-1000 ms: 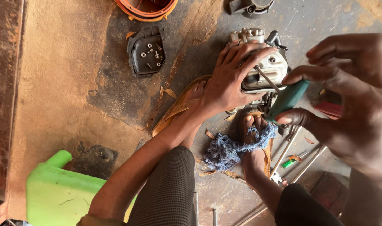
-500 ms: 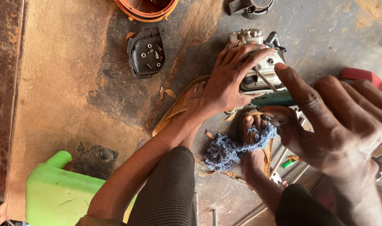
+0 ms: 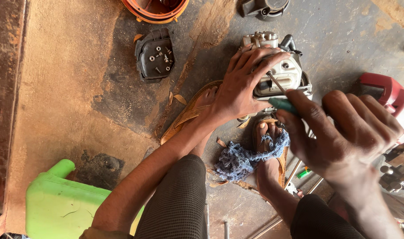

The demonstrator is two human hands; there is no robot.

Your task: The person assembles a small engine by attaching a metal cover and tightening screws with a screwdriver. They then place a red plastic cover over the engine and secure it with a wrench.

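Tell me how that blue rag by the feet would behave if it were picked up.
The blue rag looks loosely knit and frayed, bunched in a heap on the floor, so it would probably hang limp and lose its shape. It seems light for its bulk. One end drapes over the toes of a sandalled foot, so it might drag or snag there.

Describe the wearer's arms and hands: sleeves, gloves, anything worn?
Both hands are bare: no gloves on the left hand or the right hand. No rings, watch or wristband show. The left forearm is bare along its visible length; a bit of khaki cloth shows at the bottom edge. The right wrist is bare too.
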